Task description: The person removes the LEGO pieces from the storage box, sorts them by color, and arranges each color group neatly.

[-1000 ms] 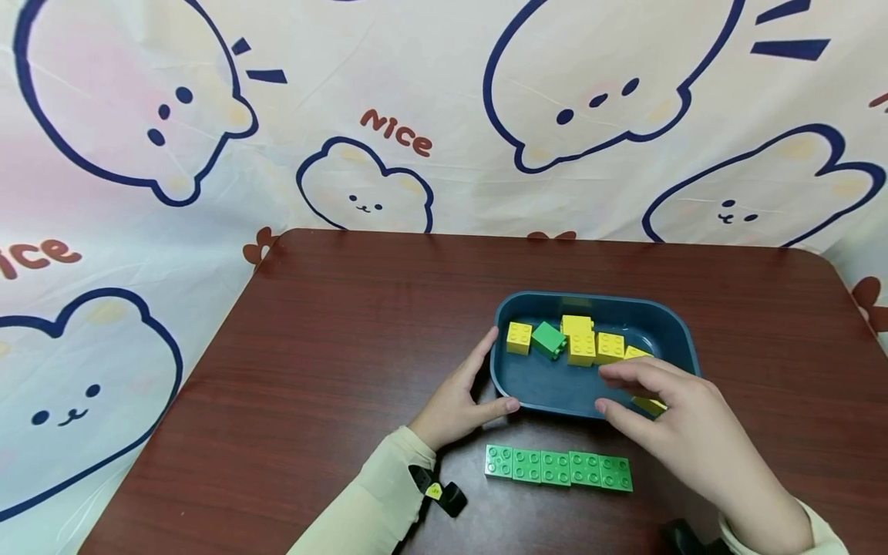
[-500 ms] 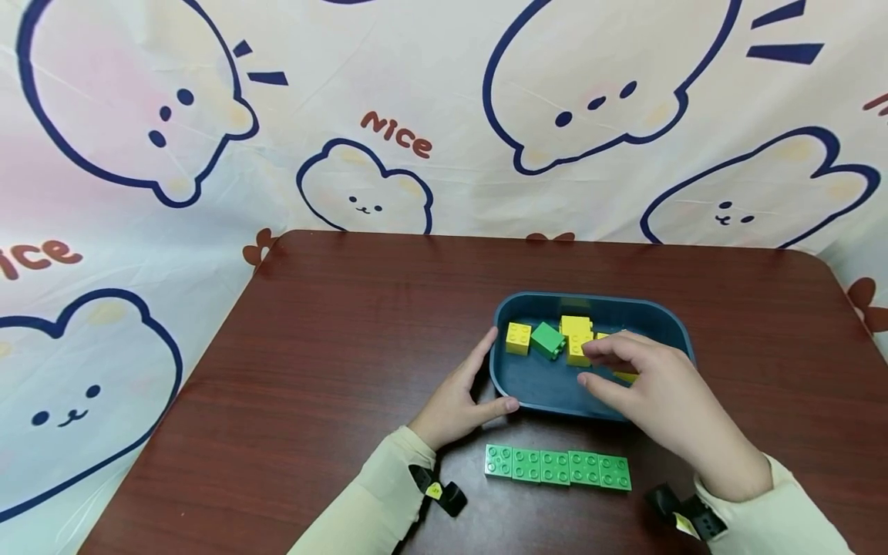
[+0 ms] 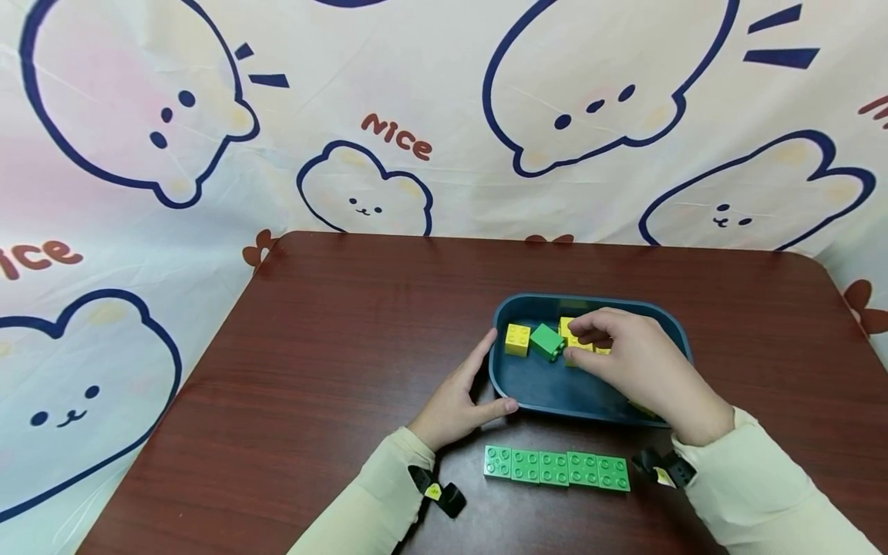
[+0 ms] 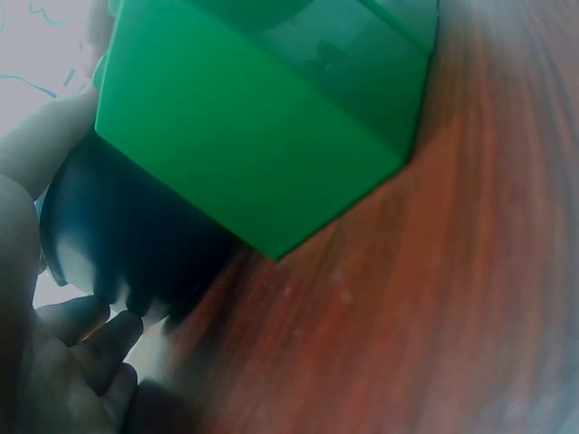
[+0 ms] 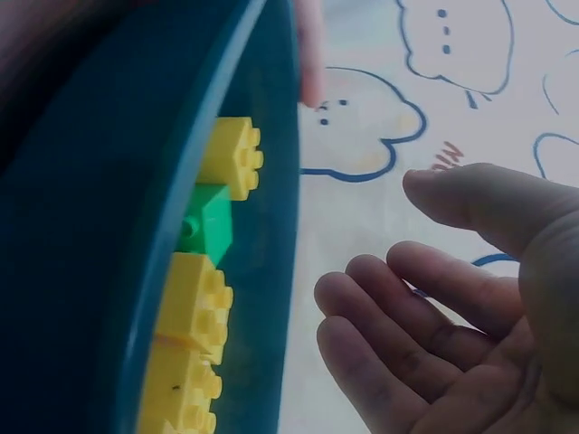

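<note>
My left hand rests against the left end of a dark blue tray, forefinger along its side and thumb at the front corner. Over the tray hovers my right hand, fingers bent loosely and thumb apart from them. The right wrist view shows nothing between that hand's fingers. Inside the tray lie a yellow building brick, a tilted green brick and more yellow bricks, partly hidden by my right hand in the head view. A row of green bricks lies in front of the tray.
Everything stands on a brown wooden table. Behind it hangs a pale cloth with cartoon figures. Black wrist straps with cameras sit low over the table, close to both ends of the green row.
My right hand has moved left and away from me, from the tray's right front corner to above the yellow bricks in the middle. The left hand, tray and green row stay put.
</note>
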The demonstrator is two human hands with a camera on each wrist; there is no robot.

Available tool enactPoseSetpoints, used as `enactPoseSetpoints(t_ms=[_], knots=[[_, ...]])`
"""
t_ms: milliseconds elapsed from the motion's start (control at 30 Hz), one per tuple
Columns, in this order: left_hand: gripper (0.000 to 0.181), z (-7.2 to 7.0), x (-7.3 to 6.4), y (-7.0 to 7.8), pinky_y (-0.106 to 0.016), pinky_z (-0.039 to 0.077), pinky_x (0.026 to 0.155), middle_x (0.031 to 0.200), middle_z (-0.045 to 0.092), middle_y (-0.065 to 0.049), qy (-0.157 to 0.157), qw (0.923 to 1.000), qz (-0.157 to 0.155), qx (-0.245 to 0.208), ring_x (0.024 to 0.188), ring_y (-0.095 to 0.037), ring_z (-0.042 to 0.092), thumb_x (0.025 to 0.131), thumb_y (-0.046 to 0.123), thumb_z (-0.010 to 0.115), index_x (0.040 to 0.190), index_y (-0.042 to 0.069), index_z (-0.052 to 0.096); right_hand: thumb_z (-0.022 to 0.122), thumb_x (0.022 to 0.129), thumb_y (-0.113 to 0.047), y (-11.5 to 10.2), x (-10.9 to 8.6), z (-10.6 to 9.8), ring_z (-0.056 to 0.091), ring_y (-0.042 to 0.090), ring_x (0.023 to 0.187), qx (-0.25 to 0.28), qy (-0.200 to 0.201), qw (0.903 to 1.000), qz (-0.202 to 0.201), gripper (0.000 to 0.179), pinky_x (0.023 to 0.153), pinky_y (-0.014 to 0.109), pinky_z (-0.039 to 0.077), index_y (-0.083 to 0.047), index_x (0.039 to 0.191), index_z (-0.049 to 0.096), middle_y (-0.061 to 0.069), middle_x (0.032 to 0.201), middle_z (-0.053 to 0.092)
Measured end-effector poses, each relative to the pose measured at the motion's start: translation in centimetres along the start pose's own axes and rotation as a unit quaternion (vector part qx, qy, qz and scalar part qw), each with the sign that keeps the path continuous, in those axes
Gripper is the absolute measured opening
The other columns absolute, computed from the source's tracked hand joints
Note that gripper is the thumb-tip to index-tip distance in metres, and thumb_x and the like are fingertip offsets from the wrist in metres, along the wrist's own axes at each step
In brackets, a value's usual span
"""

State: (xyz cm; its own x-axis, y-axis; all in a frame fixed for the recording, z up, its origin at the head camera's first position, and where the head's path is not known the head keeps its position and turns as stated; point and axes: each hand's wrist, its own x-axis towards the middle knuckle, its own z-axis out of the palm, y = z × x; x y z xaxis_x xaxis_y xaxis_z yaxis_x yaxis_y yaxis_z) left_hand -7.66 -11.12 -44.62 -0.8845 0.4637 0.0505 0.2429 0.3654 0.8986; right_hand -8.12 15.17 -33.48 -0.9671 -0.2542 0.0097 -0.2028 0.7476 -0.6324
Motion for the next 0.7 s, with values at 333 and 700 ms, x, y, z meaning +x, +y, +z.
enactPoseSetpoints(t_ms=[333, 700], knots=[[0.097, 0.0, 0.1, 0.0, -0.048, 0.024, 0.12, 0.164, 0.018, 0.017, -0.002, 1.0, -0.002, -0.007, 0.149, -0.008, 0.021, 0.09, 0.039, 0.077, 0.161, 0.041, 0.012, 0.076, 0.091, -0.019, 0.3, 1.8, 0.7, 0.067, 0.027, 0.099, -0.029, -0.054, 0.9981, 0.009, 0.038, 0.083, 0.047, 0.058, 0.0, 0.123, 0.069, 0.016, 0.114, 0.071], [0.097, 0.0, 0.1, -0.2, -0.049, 0.025, 0.119, 0.164, 0.019, 0.013, 0.0, 1.0, 0.005, -0.004, 0.149, -0.012, 0.023, 0.089, 0.043, 0.076, 0.161, 0.039, 0.012, 0.075, 0.091, -0.022, 0.7, 3.5, 1.1, 0.066, 0.026, 0.095, -0.045, -0.099, 0.9937, 0.027, 0.037, 0.078, 0.043, 0.059, -0.001, 0.122, 0.069, 0.014, 0.11, 0.071]])
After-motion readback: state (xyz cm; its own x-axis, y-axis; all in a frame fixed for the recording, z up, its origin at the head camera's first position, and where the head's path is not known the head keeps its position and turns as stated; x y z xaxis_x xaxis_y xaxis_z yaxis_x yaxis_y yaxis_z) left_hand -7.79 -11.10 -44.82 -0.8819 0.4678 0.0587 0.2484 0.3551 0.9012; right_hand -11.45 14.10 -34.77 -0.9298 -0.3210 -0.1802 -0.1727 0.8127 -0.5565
